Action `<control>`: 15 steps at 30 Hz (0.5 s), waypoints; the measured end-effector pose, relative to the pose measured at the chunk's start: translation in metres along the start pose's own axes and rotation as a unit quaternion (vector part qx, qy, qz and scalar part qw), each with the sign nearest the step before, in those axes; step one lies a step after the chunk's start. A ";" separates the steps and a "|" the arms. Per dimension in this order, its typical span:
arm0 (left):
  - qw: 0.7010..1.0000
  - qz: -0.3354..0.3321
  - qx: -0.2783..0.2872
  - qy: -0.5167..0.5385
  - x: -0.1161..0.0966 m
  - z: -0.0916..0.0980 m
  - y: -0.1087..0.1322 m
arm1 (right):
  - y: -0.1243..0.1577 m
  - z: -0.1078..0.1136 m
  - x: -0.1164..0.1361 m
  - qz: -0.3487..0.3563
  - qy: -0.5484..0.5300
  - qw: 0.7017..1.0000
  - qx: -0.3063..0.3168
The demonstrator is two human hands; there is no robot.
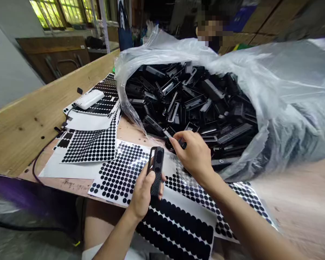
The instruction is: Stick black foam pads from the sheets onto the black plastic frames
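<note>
Case, black and slim with a woven-look face, sits in the left hand, gripped between thumb and fingers, its far end pointing away from the person, above the dot sheet on the bench. The right hand is just beyond it to the right, at the near edge of the bag, thumb and forefinger brought together and the other fingers curled; whether it pinches anything cannot be told. The bag, clear plastic, lies open toward the person, full of jumbled black parts. Below the hands, a strip sheet with wide black scalloped rows hangs past the bench's near edge. Left of the dot sheet, more papers overlap, some printed with black dots, and a white box rests on them near a dark cable. A wooden board edges the bench at left. Beyond are a bright window and, behind the bag, another person, blurred out.
</note>
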State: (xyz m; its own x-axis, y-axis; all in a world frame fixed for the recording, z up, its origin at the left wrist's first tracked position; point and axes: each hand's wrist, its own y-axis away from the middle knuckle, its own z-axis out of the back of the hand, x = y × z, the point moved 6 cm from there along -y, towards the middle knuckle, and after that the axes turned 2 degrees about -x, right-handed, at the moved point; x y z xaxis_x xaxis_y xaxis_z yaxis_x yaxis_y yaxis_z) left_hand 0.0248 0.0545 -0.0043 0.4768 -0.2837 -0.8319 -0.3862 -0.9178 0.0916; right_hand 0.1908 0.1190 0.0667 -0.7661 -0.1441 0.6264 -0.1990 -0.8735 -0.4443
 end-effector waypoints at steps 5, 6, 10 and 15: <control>0.998 -0.019 -0.054 0.020 -0.005 0.004 0.002 | -0.038 0.004 -0.021 -0.014 -0.101 0.995 -0.013; 0.997 -0.019 -0.064 0.036 -0.006 0.005 0.003 | -0.043 0.011 -0.026 -0.031 -0.117 0.992 -0.027; 0.994 -0.006 -0.078 0.074 -0.009 0.008 0.004 | -0.048 0.040 -0.034 -0.095 -0.213 0.971 -0.045; 0.992 0.003 -0.080 0.094 -0.008 0.008 0.003 | -0.009 0.024 -0.009 -0.218 -0.499 0.825 0.151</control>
State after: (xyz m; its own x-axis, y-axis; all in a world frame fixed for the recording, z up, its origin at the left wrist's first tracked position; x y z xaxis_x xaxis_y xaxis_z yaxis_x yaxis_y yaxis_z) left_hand 0.0139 0.0563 -0.0017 0.6192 -0.3215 -0.7164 -0.2664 -0.9443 0.1935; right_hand 0.2143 0.1165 0.0804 0.2519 0.0357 0.9671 -0.0460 -0.9977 0.0488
